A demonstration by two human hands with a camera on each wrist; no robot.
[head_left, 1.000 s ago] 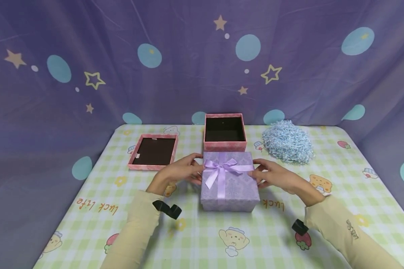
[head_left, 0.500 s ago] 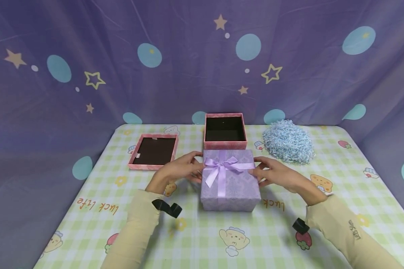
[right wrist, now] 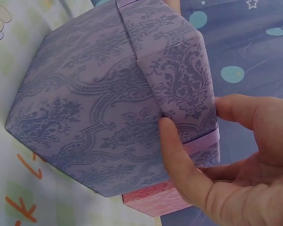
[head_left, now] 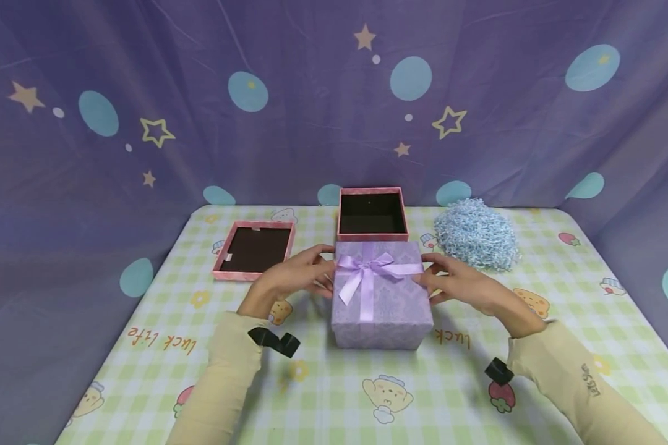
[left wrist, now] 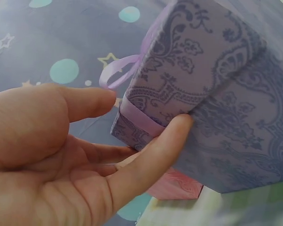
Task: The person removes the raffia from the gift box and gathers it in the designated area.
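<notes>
A purple patterned gift box (head_left: pixel 384 339) stands in the middle of the table. Its lid (head_left: pixel 392 304), tied with a lilac ribbon bow (head_left: pixel 367 270), still overlaps the top of the base but sits slightly raised. My left hand (head_left: pixel 295 275) grips the lid's left side; in the left wrist view a fingertip presses by the lid's lower edge (left wrist: pixel 193 61). Opposite, my right hand (head_left: pixel 464 285) grips the right side. The right wrist view has its thumb near the lid's top edge and a finger (right wrist: pixel 176 155) at the lower rim. The box's inside is hidden.
Behind the purple box stands an uncovered pink box (head_left: pixel 373 237) with a black inside. Its pink-rimmed lid (head_left: pixel 239 276) lies upturned at the left. A heap of blue shredded paper (head_left: pixel 475 235) lies at the back right, before a purple curtain (head_left: pixel 323 142).
The purple lid has risen a little between both hands, its far edge more than the near one. The base stays in place.
</notes>
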